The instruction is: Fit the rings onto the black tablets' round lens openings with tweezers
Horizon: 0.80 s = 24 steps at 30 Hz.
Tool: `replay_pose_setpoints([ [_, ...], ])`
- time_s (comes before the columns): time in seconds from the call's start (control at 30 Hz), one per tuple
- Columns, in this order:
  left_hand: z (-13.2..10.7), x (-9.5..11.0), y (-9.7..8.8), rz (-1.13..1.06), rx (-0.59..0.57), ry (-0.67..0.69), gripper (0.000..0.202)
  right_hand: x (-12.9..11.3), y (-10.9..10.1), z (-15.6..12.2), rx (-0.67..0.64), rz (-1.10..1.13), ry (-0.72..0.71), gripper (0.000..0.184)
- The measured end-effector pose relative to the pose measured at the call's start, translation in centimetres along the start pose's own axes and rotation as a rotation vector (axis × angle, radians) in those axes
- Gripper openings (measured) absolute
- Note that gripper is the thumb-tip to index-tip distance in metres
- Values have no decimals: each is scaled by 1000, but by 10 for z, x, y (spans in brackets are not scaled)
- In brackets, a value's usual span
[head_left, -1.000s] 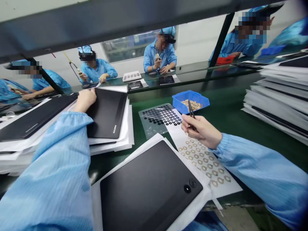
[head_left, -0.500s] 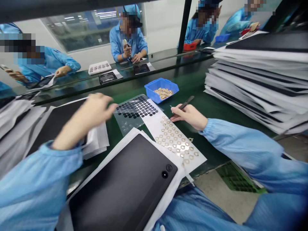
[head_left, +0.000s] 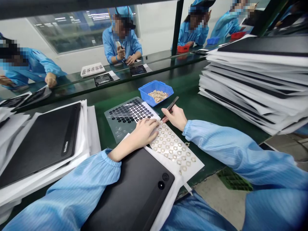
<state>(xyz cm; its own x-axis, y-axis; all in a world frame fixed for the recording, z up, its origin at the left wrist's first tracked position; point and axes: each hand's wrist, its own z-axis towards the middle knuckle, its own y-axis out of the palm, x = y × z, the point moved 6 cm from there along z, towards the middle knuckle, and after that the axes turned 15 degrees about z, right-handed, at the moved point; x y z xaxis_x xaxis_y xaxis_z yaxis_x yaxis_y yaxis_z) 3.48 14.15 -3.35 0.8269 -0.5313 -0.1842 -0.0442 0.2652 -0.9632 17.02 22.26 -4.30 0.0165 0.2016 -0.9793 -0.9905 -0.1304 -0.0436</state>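
Note:
A sheet of ring stickers lies slantwise, with pale rings on its near part and black rings on its far part. My left hand rests on its left edge, fingers stretched out and thumb apart, holding nothing I can see. My right hand grips dark tweezers at the sheet's right edge; their tips are hard to make out near the left fingertips. Under my left forearm lies a black tablet back cover with a round camera opening, on white wrapping.
Beyond the sheet stands a blue bin of small pale rings. Wrapped black panels form a tall stack at right and a lower pile at left. Across the bench, co-workers sit behind a white tray and a red bin.
My left hand has come from above the left pile down to the right, onto the sheet. My right hand keeps the tweezers near the sheet. The view has shifted slightly.

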Motion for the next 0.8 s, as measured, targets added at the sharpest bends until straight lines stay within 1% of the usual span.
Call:
replay_pose_setpoints([
  [0.13, 0, 4, -3, 13, 10, -6, 32, 4, 2, 5, -22, 26, -12, 21],
  [0.2, 0, 6, -3, 18, 7, 0, 31, -1, 2, 5, -32, 55, -10, 22],
  [0.27, 1, 6, -2, 14, 1, -4, 30, -14, 0, -4, -31, 114, -17, 24],
  [0.33, 3, 5, -1, -5, -8, -14, 29, -31, 0, -23, -55, 216, -24, 28],
  [0.37, 3, 4, -1, -20, -16, -22, 29, -40, 2, -36, -95, 274, -14, 31],
  [0.4, 3, 3, -1, -35, -18, -31, 28, -46, 6, -51, -158, 313, 23, 35],
  [0.47, -2, 1, -8, -53, 18, -49, 27, -51, 16, -85, -311, 341, 187, 42],
  [0.53, -16, 5, -24, -65, 123, -59, 26, -47, 23, -118, -397, 377, 362, 45],
  [0.57, -28, 9, -35, -81, 184, -56, 24, -44, 24, -131, -411, 395, 423, 45],
  [0.6, -41, 15, -45, -111, 230, -52, 22, -40, 25, -141, -410, 410, 460, 44],
  [0.63, -56, 21, -53, -159, 243, -51, 19, -36, 26, -147, -404, 421, 479, 42],
  [0.7, -84, 36, -61, -256, 196, -15, 17, -29, 25, -153, -383, 436, 487, 39],
  [0.8, -115, 61, -62, -286, 103, 146, 23, -25, 23, -153, -349, 461, 491, 40],
])
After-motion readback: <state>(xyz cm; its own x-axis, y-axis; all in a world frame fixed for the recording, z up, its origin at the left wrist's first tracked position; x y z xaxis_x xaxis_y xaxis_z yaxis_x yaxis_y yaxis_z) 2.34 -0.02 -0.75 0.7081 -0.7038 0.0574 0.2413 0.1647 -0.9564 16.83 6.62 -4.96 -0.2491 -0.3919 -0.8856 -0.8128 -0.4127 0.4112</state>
